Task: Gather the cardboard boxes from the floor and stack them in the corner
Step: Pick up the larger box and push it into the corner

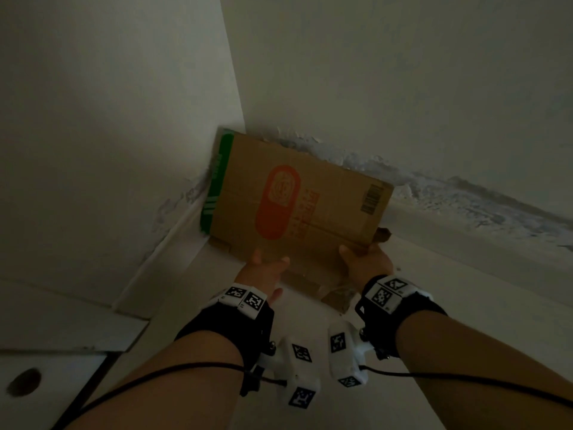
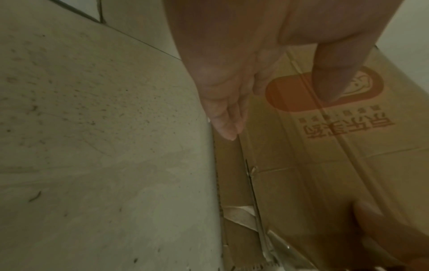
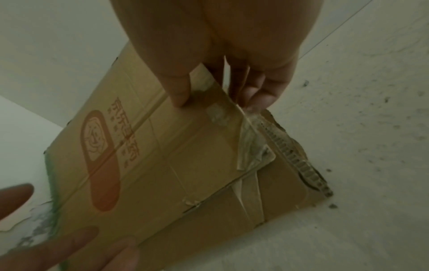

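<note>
The pale, speckled floor [image 1: 434, 305] bore flattened cardboard boxes [image 1: 297, 197] in the corner; dark specks dotted its tiles.

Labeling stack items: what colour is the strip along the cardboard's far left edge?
Green, with white marks, on the cardboard edge strip by the wall. Head view shows it best.

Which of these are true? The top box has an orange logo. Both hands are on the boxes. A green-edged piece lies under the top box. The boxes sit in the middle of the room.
1. True: the flattened cardboard box bears an orange logo.
2. True: left hand and right hand are at its near edge.
3. True: a green-edged cardboard shows beneath.
4. False: they lie in the wall corner.
</note>
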A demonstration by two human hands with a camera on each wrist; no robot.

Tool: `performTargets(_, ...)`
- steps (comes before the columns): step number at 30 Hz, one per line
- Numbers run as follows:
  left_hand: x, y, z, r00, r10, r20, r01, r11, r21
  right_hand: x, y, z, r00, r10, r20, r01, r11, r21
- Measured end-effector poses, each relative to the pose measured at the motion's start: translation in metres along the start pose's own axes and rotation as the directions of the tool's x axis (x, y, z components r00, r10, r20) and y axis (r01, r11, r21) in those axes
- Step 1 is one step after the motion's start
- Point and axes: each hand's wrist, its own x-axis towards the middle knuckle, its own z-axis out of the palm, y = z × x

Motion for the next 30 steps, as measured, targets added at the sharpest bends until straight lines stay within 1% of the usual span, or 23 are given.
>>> performTargets(2, -0.002, 0.0, -0.001, 1.0, 0.002, -0.006, -0.002, 1.0, -0.003, -0.002, -0.001, -0.003, 1.0, 0.004, 0.026, -0.004, 1.0, 0.014)
performTargets(5, -0.005, 0.0, -0.001, 1.0, 0.009, -0.013, -0.009, 1.0, -0.026, -0.005, -0.004, -0.008, 0.999, -0.019, 0.028, 0.015, 0.99, 0.144)
performTargets(8, -0.008, 0.001, 0.001, 0.999, -0.003, 0.044, 0.007, 0.994, -0.11, -0.01, -0.012, -0.013, 0.998, -0.04, 0.043, 0.025, 0.95, 0.31)
performTargets(11, -0.013, 0.004, 0.004, 0.997, -0.002, 0.08, 0.016, 0.985, -0.174, -0.007, -0.017, -0.021, 0.997, -0.071, 0.043, 0.048, 0.913, 0.406)
performTargets(12, -0.015, 0.006, 0.005, 0.996, 0.001, 0.087, 0.017, 0.978, -0.206, -0.006, -0.018, -0.024, 0.995, -0.087, 0.045, 0.058, 0.893, 0.446)
performTargets(15, -0.021, 0.012, 0.007, 0.99, 0.018, 0.139, 0.026, 0.951, -0.309, -0.017, -0.032, -0.035, 0.99, -0.124, 0.072, 0.048, 0.758, 0.651)
performTargets(17, -0.026, 0.016, 0.01, 0.982, 0.041, 0.185, 0.022, 0.944, -0.329, -0.021, -0.036, -0.042, 0.978, -0.181, 0.1, 0.05, 0.676, 0.735)
performTargets(19, -0.03, 0.02, 0.014, 0.972, 0.064, 0.228, 0.017, 0.942, -0.336, -0.026, -0.04, -0.049, 0.969, -0.228, 0.094, 0.069, 0.616, 0.784)
performTargets(23, -0.037, 0.025, 0.021, 0.952, 0.126, 0.279, -0.023, 0.939, -0.344, -0.034, -0.044, -0.059, 0.967, -0.239, 0.084, 0.072, 0.577, 0.814)
performTargets(26, -0.041, 0.025, 0.023, 0.953, 0.158, 0.258, -0.054, 0.929, -0.367, -0.04, -0.044, -0.063, 0.968, -0.225, 0.112, 0.029, 0.543, 0.839)
performTargets(30, -0.039, 0.02, 0.012, 0.977, 0.105, 0.186, -0.027, 0.924, -0.382, -0.042, -0.043, -0.061, 0.976, -0.15, 0.159, -0.06, 0.515, 0.855)
